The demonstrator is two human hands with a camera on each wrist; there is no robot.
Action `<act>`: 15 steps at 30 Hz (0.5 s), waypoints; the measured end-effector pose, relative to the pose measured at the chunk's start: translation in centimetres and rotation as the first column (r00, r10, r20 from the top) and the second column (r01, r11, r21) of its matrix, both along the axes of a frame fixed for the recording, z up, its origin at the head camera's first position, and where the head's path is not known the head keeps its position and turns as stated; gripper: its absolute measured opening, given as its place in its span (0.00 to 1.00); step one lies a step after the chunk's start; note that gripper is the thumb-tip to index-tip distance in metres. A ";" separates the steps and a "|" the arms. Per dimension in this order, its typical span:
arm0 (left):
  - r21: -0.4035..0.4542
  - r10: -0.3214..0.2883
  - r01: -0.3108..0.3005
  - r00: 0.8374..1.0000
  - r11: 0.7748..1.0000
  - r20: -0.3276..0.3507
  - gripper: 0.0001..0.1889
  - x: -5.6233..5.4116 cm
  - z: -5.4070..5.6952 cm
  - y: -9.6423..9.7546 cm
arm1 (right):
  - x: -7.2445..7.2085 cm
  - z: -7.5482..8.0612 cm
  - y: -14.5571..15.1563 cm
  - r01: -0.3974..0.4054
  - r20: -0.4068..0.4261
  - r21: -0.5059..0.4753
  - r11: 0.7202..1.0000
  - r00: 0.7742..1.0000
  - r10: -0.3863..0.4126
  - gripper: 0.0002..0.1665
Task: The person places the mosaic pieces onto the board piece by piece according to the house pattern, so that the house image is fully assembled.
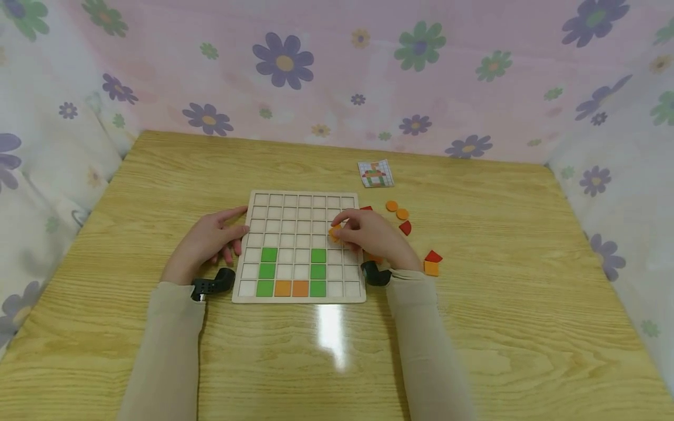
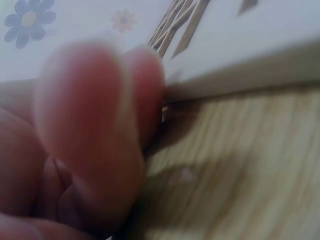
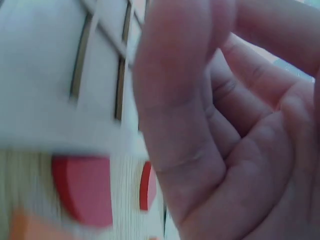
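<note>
A pale wooden grid board [image 1: 242, 290] lies flat on the table. Green square tiles fill two short columns on it, with an orange tile [image 1: 282, 288] and a darker orange tile [image 1: 300, 288] between them in the bottom row. My right hand [image 1: 368, 233] is over the board's right side, pinching a small orange piece [image 1: 334, 233] between thumb and fingers; its exact shape is partly covered. My left hand [image 1: 207, 237] rests at the board's left edge, thumb and index finger touching the rim. The right wrist view hides the held piece behind the fingers.
Right of the board lie orange discs [image 1: 392, 206], a red quarter-round piece [image 1: 405, 227], another red piece [image 1: 433, 256] and an orange square [image 1: 431, 269]. A small pattern card [image 1: 376, 173] is behind them. A flowered cloth [image 1: 337, 76] hangs around the table.
</note>
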State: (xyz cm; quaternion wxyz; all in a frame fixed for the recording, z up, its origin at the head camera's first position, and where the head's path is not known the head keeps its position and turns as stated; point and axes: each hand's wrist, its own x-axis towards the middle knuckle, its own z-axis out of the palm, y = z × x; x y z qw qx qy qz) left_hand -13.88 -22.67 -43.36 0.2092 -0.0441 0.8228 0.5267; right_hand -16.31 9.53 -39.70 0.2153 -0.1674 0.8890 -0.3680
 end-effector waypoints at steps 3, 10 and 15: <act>-0.004 0.000 0.000 1.000 1.000 -0.006 0.30 0.0 0.0 -0.1 | 0.0 -0.1 -0.9 -0.003 0.025 -0.042 0.999 1.000 0.004 0.10; -0.006 0.004 -0.004 1.000 1.000 -0.010 0.29 0.0 0.2 -0.1 | -0.3 -0.1 -3.1 -0.085 0.070 -0.117 0.990 0.993 0.094 0.14; -0.012 -0.017 0.016 1.000 1.000 -0.020 0.29 0.0 0.1 -0.2 | -0.1 -0.1 -4.5 -0.093 0.061 -0.102 0.990 0.993 0.100 0.17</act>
